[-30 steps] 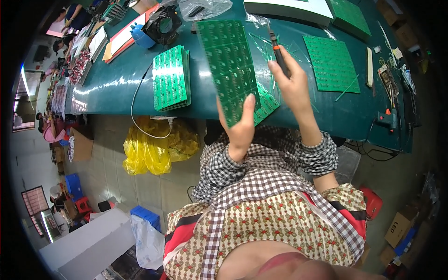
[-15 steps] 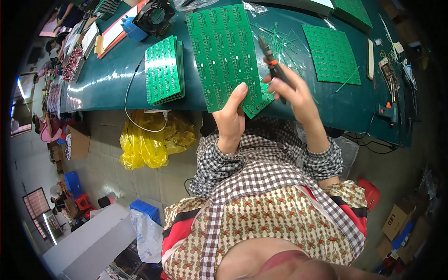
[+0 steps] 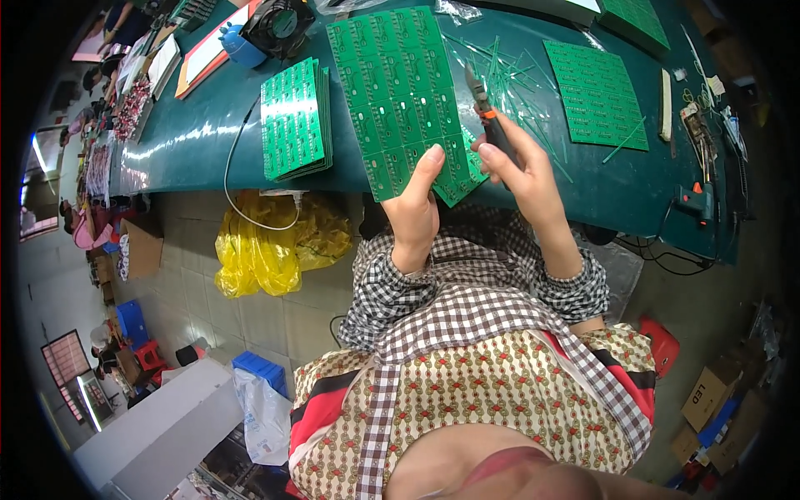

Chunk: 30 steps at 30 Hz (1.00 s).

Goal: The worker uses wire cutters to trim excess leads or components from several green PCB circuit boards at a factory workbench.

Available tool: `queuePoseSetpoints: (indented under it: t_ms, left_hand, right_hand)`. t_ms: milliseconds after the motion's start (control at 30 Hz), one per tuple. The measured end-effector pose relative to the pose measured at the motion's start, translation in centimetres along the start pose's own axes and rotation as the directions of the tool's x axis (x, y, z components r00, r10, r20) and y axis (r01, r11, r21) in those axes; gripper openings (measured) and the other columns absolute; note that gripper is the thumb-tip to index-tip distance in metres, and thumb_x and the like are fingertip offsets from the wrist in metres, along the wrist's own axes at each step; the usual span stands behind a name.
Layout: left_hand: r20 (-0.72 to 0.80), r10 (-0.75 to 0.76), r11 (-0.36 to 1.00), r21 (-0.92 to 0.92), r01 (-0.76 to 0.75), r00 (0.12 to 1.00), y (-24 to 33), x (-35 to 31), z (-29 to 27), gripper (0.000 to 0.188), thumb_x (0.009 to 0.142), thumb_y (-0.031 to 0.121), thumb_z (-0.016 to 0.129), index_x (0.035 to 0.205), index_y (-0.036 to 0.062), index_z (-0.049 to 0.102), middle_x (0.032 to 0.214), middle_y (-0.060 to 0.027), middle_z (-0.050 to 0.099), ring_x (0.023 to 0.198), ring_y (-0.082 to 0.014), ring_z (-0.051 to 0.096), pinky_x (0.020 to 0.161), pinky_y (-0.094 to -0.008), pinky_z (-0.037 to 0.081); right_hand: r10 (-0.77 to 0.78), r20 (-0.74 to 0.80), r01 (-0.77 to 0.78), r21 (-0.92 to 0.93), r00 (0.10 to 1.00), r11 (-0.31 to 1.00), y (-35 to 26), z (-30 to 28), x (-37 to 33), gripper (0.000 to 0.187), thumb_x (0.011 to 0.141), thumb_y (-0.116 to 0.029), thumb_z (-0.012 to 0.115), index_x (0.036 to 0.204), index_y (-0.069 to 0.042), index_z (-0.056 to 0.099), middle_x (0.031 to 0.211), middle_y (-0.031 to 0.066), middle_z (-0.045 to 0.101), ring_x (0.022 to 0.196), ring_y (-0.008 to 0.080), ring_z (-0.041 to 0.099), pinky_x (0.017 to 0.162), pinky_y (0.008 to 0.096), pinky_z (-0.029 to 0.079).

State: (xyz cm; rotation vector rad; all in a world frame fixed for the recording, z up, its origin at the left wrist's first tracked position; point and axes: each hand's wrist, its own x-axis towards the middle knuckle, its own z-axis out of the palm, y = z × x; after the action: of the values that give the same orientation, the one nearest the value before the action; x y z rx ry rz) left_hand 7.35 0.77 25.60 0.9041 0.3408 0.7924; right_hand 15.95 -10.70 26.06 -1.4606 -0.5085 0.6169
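My left hand grips a green circuit board panel by its lower edge, thumb on top, and holds it tilted up over the bench edge. To its right, my right hand is closed round the dark handles of a pair of cutting pliers with an orange band. The pliers' jaws point up and away, apart from the panel. Under the panel's right side a smaller piece of green board shows, partly hidden. Thin green strips lie scattered beyond the pliers.
A stack of green panels stands left on the dark green bench; another panel lies right. At the back left are a black fan and a blue container. A yellow bag hangs below the bench edge.
The pliers and my right hand have shifted slightly to the right, away from the panel. My left hand keeps the panel in nearly the same place.
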Motion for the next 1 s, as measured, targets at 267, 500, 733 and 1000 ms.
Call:
queuePoseSetpoints:
  t_ms: [267, 500, 733, 1000]
  left_hand:
    - [0.076, -0.088, 0.994, -0.063, 0.093, 0.993, 0.8, -0.4, 0.5, 0.042, 0.079, -0.005, 0.057, 0.119, 0.0010, 0.046, 0.109, -0.0096, 0.056, 0.096, -0.0173, 0.057, 0.082, -0.0282, 0.047]
    - [0.088, -0.175, 0.980, -0.075, 0.182, 0.981, 0.3, -0.4, 0.1, 0.044, 0.078, -0.005, 0.059, 0.119, 0.0004, 0.046, 0.109, -0.0087, 0.056, 0.096, -0.0166, 0.057, 0.083, -0.0278, 0.047]
    - [0.013, -0.090, 0.996, 0.028, 0.090, 0.996, 0.1, 0.3, -0.7, 0.044, 0.078, -0.006, 0.059, 0.119, 0.0007, 0.047, 0.108, -0.0087, 0.057, 0.094, -0.0168, 0.058, 0.079, -0.0281, 0.049]
    - [0.051, -0.229, 0.956, -0.176, 0.235, 0.972, 0.3, 0.6, -1.3, 0.040, 0.081, -0.004, 0.055, 0.120, 0.0024, 0.047, 0.107, -0.0094, 0.058, 0.093, -0.0187, 0.060, 0.076, -0.0308, 0.052]
  right_hand:
    - [-0.047, -0.123, 0.080, 0.281, 0.991, 0.956, -1.0, 1.2, 2.5, 0.044, 0.081, -0.014, 0.065, 0.120, -0.002, 0.048, 0.092, 0.0040, 0.059, 0.075, 0.0070, 0.055, 0.061, 0.0196, 0.045]
    - [-0.033, -0.164, 0.101, 0.426, 0.986, 0.899, -0.9, 1.1, 4.5, 0.039, 0.081, -0.009, 0.063, 0.117, -0.003, 0.050, 0.078, -0.0016, 0.054, 0.064, 0.0047, 0.051, 0.053, 0.0200, 0.044]
    - [-0.173, -0.204, 0.220, 0.238, 0.964, 0.946, -0.2, -0.2, 4.5, 0.041, 0.083, -0.008, 0.058, 0.121, -0.001, 0.046, 0.081, 0.0049, 0.059, 0.067, 0.0089, 0.057, 0.055, 0.0218, 0.047]
    - [-0.337, -0.450, 0.039, -0.553, 0.827, 0.832, 2.6, -3.7, 5.0, 0.044, 0.078, -0.014, 0.064, 0.119, -0.003, 0.050, 0.095, 0.0078, 0.065, 0.083, 0.0145, 0.062, 0.073, 0.0276, 0.048]
